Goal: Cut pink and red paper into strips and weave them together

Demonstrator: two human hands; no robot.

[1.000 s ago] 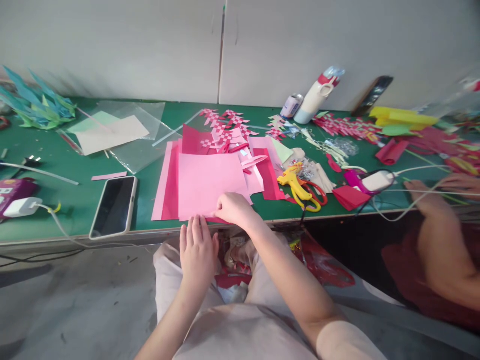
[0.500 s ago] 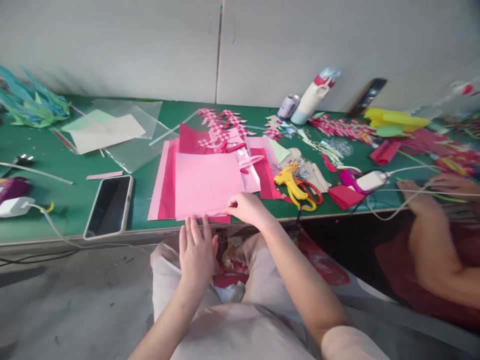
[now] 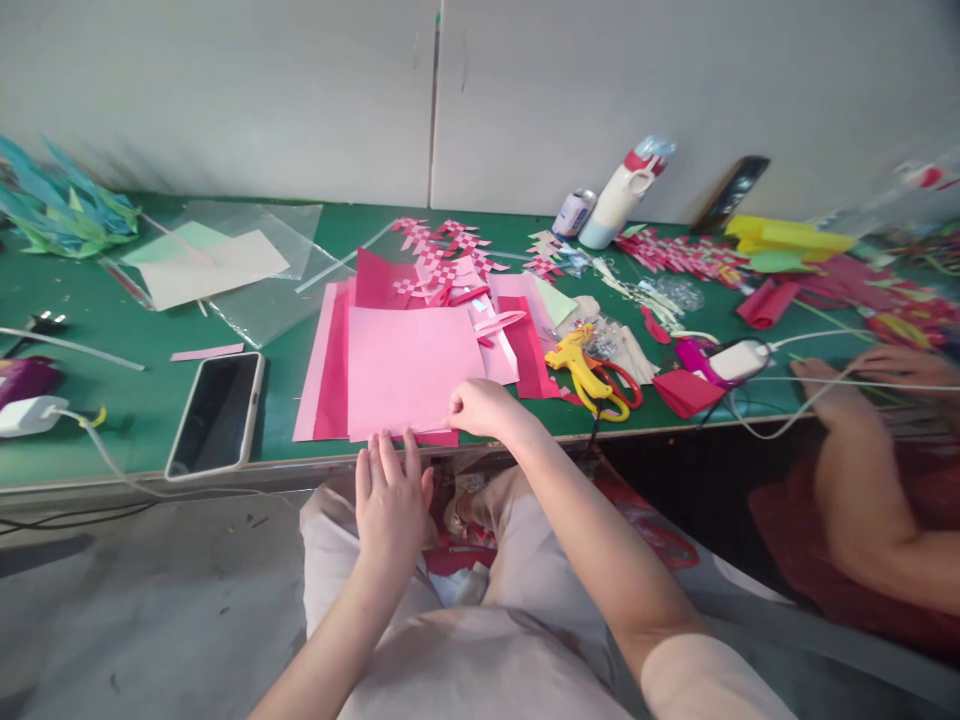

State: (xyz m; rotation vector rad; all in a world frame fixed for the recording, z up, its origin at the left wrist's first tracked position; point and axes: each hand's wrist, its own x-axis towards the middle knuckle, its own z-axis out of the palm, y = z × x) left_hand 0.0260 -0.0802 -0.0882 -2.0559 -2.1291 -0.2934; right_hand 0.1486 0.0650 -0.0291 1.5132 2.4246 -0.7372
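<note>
A light pink paper sheet point(image 3: 412, 365) lies over darker pink sheets point(image 3: 328, 385) at the table's front edge. A narrow fold runs along its near edge. My left hand point(image 3: 390, 495) has its fingers stretched out, with the tips resting on that folded edge. At the sheet's near right corner, my right hand point(image 3: 484, 408) pinches the paper between thumb and forefinger. Just beyond the sheet, folded pink paper strips point(image 3: 495, 325) and woven pink checkered pieces point(image 3: 442, 260) lie in a heap.
Yellow-handled scissors point(image 3: 589, 375) lie right of the papers, and a phone point(image 3: 217, 415) lies left. A white bottle point(image 3: 622, 200) and a can point(image 3: 574, 213) stand at the back. Another person's arm point(image 3: 862, 480) reaches in from the right, near white cables point(image 3: 802, 400).
The right hand's pinching fingers have shifted slightly along the near edge, and the fold there looks flatter. My left hand stays in almost the same place.
</note>
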